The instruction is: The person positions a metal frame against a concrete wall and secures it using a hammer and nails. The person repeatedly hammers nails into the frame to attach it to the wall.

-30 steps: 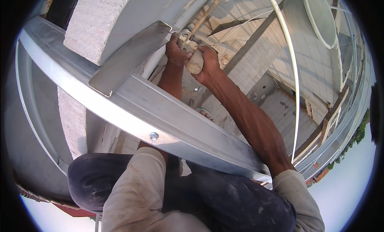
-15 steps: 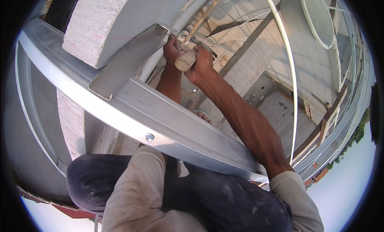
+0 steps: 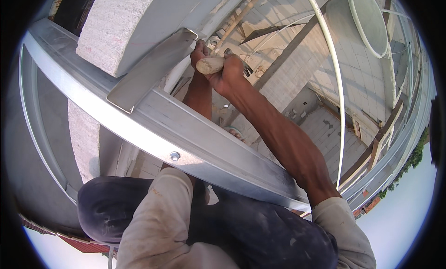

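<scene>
My right hand [image 3: 231,76] is closed round a hammer. The butt of its wooden handle [image 3: 210,65] faces left, and the dark metal head [image 3: 248,70] shows partly beyond my knuckles. Just left of it, my left hand [image 3: 199,54] is held closed at the upper end of a short metal channel piece [image 3: 155,67]; my right hand and the handle partly cover it, and what its fingers pinch is hidden. The channel piece lies slantwise, its lower end on a long galvanized metal beam [image 3: 209,139]. My left arm passes under that beam, my right arm over its right end.
Pale block wall pieces [image 3: 111,30] stand beside the beam at upper left. A bolt head [image 3: 174,155] sticks out of the beam's near face. A white hose [image 3: 335,83] hangs at right. Far below lies a tiled floor [image 3: 332,134], with a concrete beam [image 3: 290,67] above it.
The hammer has turned in my right hand: its handle butt has moved up and left, and more of the head shows. My left hand stays by the channel piece's end.
</scene>
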The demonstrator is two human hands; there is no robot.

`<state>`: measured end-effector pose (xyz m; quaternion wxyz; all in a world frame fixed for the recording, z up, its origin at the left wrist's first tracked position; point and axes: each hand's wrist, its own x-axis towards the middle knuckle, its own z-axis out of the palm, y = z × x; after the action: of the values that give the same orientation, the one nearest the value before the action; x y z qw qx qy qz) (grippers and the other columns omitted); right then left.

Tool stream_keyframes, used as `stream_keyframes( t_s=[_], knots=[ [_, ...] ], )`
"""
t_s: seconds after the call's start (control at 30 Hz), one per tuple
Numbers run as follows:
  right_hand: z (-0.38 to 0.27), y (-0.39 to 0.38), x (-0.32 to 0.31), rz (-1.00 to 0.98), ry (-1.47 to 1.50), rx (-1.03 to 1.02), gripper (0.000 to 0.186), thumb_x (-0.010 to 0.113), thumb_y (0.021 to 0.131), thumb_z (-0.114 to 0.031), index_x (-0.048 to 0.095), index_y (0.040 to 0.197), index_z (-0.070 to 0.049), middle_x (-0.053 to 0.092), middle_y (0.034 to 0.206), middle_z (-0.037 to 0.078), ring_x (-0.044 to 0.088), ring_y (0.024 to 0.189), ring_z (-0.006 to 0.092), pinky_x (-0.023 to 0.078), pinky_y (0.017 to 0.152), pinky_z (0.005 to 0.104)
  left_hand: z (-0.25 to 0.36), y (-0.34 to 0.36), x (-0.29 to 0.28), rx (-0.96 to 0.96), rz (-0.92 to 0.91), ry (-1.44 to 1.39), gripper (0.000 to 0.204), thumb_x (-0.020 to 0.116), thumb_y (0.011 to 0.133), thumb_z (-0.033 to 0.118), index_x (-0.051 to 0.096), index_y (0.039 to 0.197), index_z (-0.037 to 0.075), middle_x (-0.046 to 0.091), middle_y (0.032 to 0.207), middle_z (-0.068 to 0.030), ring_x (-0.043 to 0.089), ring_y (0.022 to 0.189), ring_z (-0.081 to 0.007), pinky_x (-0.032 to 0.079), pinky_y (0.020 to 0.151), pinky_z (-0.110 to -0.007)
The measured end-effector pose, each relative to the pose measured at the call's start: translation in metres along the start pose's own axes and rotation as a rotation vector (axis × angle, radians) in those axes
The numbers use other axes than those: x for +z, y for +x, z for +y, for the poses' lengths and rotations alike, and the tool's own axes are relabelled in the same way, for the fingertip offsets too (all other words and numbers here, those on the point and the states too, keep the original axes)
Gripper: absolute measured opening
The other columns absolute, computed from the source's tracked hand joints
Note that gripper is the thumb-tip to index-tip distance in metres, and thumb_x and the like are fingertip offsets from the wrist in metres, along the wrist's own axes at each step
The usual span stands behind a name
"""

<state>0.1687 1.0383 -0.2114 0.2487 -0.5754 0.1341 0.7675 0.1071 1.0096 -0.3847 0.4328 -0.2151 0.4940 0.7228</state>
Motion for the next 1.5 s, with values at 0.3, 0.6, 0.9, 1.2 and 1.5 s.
stream_keyframes(
  t_s=[0.3,0.6,0.9,1.2,1.5],
  knots=[
    [-0.046,0.014,-0.033,-0.218,-0.279,0.256,0.021,0.049,0.102,-0.027,0.048,0.094,-0.008,0.053,0.078,0.000,0.057,0.063,0.0114,0.053,0.054,0.0272,0.012,-0.026,0.014,-0.141,0.111,0.021,0.053,0.052,0.106,0.043,0.049,0.150,0.013,0.044,0.158,0.0021,0.035,0.149,-0.0135,0.027,0.116,-0.055],
    [-0.029,0.012,-0.046,-0.038,-0.122,-0.025,0.022,0.041,0.103,-0.023,0.049,0.109,-0.003,0.055,0.088,0.008,0.060,0.070,0.0173,0.056,0.062,0.0329,0.004,-0.012,0.002,-0.240,0.060,-0.069,0.052,0.056,0.105,0.039,0.046,0.153,0.020,0.043,0.159,0.0098,0.036,0.146,-0.0110,0.014,0.119,-0.057],
    [-0.003,0.021,-0.015,-0.306,-0.118,0.221,0.021,0.040,0.104,-0.022,0.046,0.113,-0.003,0.054,0.085,0.012,0.058,0.068,0.0203,0.057,0.063,0.0363,0.004,-0.015,-0.009,-0.003,0.037,0.018,0.046,0.055,0.102,0.026,0.052,0.146,0.015,0.051,0.147,-0.0041,0.049,0.135,-0.0177,0.035,0.112,-0.049],
    [0.007,-0.009,-0.011,0.041,-0.089,-0.023,0.020,0.042,0.105,-0.023,0.047,0.109,-0.004,0.056,0.088,0.008,0.058,0.068,0.0185,0.057,0.066,0.0370,0.040,-0.044,0.003,-0.043,0.009,0.162,0.045,0.055,0.100,0.022,0.052,0.143,0.011,0.051,0.142,-0.0080,0.050,0.132,-0.0232,0.037,0.109,-0.049],
    [-0.018,0.016,-0.027,-0.182,-0.179,0.175,0.019,0.046,0.103,-0.025,0.047,0.100,-0.006,0.055,0.083,0.006,0.057,0.066,0.0160,0.054,0.058,0.0308,0.074,-0.092,0.014,-0.068,0.129,0.351,0.044,0.056,0.097,0.016,0.052,0.139,0.005,0.052,0.136,-0.0111,0.052,0.129,-0.0282,0.038,0.107,-0.050]
  ],
)
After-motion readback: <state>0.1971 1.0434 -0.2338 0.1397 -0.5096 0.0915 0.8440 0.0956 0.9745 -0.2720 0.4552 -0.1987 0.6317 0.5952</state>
